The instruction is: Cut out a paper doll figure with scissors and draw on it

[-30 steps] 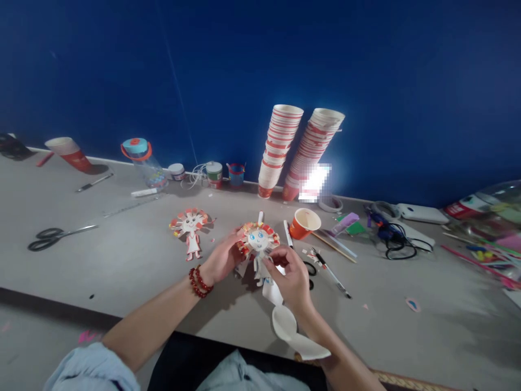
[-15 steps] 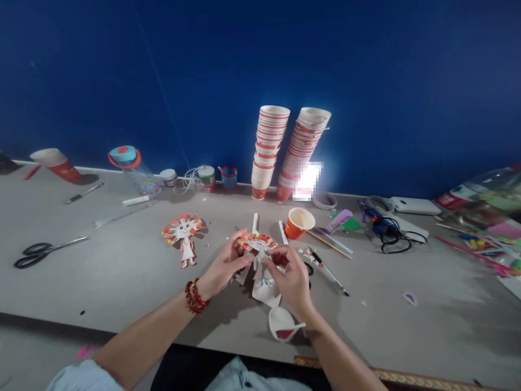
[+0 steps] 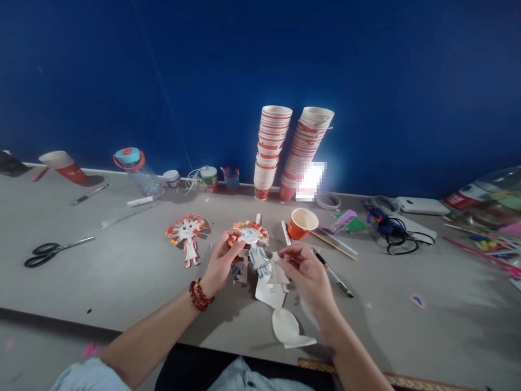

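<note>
My left hand (image 3: 222, 260) is closed on the curled red-and-yellow edge of a paper doll (image 3: 257, 254) that has a drawn face and a blue-outlined dress. Between the thumb and fingers of my right hand (image 3: 308, 271) is a plain white paper cutout (image 3: 278, 275), shaped like a dress with legs, just right of the doll. Beneath them lies a white paper piece (image 3: 266, 296), partly covered. Nearer to me rests a rounded paper scrap (image 3: 285, 326). A second paper doll (image 3: 190, 239), with a red-outlined dress, lies left of my left hand.
Two tall stacks of paper cups (image 3: 271, 146) stand by the blue wall. An orange-red paper cup (image 3: 299, 228), a pen (image 3: 334, 274) and a purple tube (image 3: 345, 220) lie beyond my right hand. Black-handled scissors (image 3: 46, 252) are far left; a glue gun (image 3: 382, 220) lies right.
The doll has turned from a tilted, edge-on pose to face me. My right hand has moved right and down, drawing the white cutout away from the doll's middle. The rounded scrap has shifted.
</note>
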Motion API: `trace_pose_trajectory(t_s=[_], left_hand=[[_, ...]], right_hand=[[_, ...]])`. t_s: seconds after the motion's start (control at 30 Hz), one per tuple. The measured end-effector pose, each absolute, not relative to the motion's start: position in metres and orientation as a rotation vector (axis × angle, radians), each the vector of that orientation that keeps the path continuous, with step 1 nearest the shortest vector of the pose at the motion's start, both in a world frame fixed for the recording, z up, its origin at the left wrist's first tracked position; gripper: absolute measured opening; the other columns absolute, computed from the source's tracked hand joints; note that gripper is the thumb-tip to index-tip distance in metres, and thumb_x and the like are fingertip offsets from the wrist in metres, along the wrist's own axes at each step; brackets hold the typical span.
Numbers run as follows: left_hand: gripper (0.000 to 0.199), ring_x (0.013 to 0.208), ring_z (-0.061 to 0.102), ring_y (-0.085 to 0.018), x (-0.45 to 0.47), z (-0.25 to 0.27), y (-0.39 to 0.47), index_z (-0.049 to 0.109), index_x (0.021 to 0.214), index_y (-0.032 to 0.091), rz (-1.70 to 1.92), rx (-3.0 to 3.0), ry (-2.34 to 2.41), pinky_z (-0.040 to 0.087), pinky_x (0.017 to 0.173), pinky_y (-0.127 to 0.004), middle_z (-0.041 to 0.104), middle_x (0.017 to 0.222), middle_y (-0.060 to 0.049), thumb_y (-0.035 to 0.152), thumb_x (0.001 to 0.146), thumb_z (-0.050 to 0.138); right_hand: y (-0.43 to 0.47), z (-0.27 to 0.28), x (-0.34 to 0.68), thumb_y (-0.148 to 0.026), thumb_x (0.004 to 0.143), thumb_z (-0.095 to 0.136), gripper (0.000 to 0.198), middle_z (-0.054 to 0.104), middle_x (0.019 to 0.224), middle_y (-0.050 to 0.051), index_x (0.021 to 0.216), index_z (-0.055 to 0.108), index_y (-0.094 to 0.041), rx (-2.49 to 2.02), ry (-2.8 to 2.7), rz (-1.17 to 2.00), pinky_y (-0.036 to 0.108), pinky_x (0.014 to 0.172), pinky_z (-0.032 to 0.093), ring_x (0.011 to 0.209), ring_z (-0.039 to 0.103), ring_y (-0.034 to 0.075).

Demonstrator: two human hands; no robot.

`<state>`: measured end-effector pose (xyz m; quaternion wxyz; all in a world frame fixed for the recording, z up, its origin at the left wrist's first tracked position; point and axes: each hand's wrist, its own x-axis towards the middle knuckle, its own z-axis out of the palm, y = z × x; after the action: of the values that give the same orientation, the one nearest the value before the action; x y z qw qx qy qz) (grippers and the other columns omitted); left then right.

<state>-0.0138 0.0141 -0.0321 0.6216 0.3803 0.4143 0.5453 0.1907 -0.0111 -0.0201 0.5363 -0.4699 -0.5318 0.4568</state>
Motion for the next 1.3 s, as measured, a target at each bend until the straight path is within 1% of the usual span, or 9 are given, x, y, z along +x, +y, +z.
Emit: trace_pose_trajectory(t_s=[0.13, 0.2, 0.43, 0.63, 0.8, 0.93, 1.0, 1.17, 1.3], left_hand=[[0.034, 0.083, 0.062, -0.015, -0.017, -0.03, 0.015, 0.053, 0.103, 0.024, 1.256, 0.902, 0.928, 0.047, 0.062, -0.021, 0.06, 0.089, 0.001, 0.041, 0.079, 0.07], [0.032, 0.082, 0.06, -0.013, -0.018, -0.029, 0.014, 0.053, 0.104, 0.024, 1.254, 0.955, 0.911, 0.046, 0.064, -0.02, 0.058, 0.089, 0.001, 0.037, 0.08, 0.069], [0.022, 0.075, 0.05, -0.01, -0.025, -0.025, 0.015, 0.054, 0.105, 0.023, 1.216, 1.295, 0.986, 0.042, 0.067, -0.02, 0.052, 0.097, 0.0, 0.031, 0.086, 0.062], [0.025, 0.077, 0.052, -0.013, -0.04, -0.013, 0.021, 0.055, 0.107, 0.024, 1.204, 1.553, 1.09, 0.043, 0.069, -0.024, 0.056, 0.099, -0.001, 0.03, 0.084, 0.062], [0.022, 0.081, 0.054, -0.014, -0.042, 0.004, 0.017, 0.055, 0.107, 0.023, 1.132, 1.695, 1.061, 0.044, 0.07, -0.024, 0.056, 0.1, -0.003, 0.028, 0.086, 0.06], [0.021, 0.074, 0.051, -0.013, -0.028, 0.008, 0.006, 0.055, 0.106, 0.023, 0.906, 1.681, 0.991, 0.043, 0.069, -0.024, 0.056, 0.093, -0.001, 0.028, 0.087, 0.059], [0.022, 0.077, 0.052, -0.014, -0.018, 0.004, 0.003, 0.055, 0.106, 0.022, 0.831, 1.692, 0.941, 0.044, 0.073, -0.025, 0.057, 0.095, -0.002, 0.027, 0.085, 0.06], [0.02, 0.08, 0.053, -0.015, -0.003, -0.015, 0.012, 0.057, 0.102, 0.022, 0.729, 1.791, 0.9, 0.044, 0.076, -0.025, 0.059, 0.096, -0.001, 0.022, 0.082, 0.06], [0.014, 0.073, 0.053, -0.014, -0.003, -0.028, 0.023, 0.058, 0.097, 0.021, 0.672, 1.841, 0.875, 0.044, 0.071, -0.024, 0.06, 0.086, 0.0, 0.022, 0.083, 0.057]], right_hand=[[-0.018, -0.019, 0.229, -0.036, 0.076, 0.074, 0.029, 0.055, 0.069, -0.003, 0.094, 0.059, -0.021, -1.27, -1.293, 1.0, 0.022, 0.055, 0.044, 0.06, 0.053, 0.012], [-0.022, -0.024, 0.245, -0.038, 0.076, 0.074, 0.03, 0.057, 0.07, -0.002, 0.094, 0.059, -0.02, -1.34, -1.36, 0.986, 0.023, 0.057, 0.045, 0.062, 0.055, 0.014], [-0.038, -0.037, 0.253, -0.037, 0.082, 0.062, 0.019, 0.063, 0.064, -0.001, 0.089, 0.058, -0.02, -1.57, -1.611, 0.831, 0.024, 0.048, 0.042, 0.052, 0.059, 0.016], [-0.045, -0.039, 0.242, -0.027, 0.084, 0.055, 0.005, 0.066, 0.072, 0.001, 0.085, 0.059, -0.024, -1.644, -1.888, 0.398, 0.027, 0.053, 0.046, 0.058, 0.062, 0.018], [-0.043, -0.039, 0.245, -0.021, 0.086, 0.052, 0.008, 0.069, 0.082, 0.002, 0.084, 0.06, -0.024, -1.658, -1.969, 0.223, 0.028, 0.055, 0.046, 0.063, 0.065, 0.019], [-0.046, -0.035, 0.245, -0.02, 0.088, 0.053, 0.009, 0.069, 0.09, 0.006, 0.088, 0.061, -0.022, -1.567, -2.022, 0.102, 0.036, 0.076, 0.049, 0.086, 0.064, 0.026], [-0.052, -0.032, 0.24, -0.021, 0.09, 0.053, 0.009, 0.069, 0.094, 0.008, 0.091, 0.062, -0.021, -1.473, -2.07, 0.069, 0.04, 0.086, 0.046, 0.092, 0.062, 0.027], [-0.067, -0.032, 0.221, -0.032, 0.086, 0.066, 0.015, 0.069, 0.1, 0.01, 0.095, 0.065, -0.021, -1.468, -2.212, 0.125, 0.043, 0.081, 0.047, 0.095, 0.061, 0.03], [-0.064, -0.043, 0.216, -0.028, 0.086, 0.066, 0.02, 0.068, 0.112, 0.011, 0.104, 0.063, -0.021, -1.422, -2.245, 0.159, 0.044, 0.086, 0.048, 0.101, 0.062, 0.03]])
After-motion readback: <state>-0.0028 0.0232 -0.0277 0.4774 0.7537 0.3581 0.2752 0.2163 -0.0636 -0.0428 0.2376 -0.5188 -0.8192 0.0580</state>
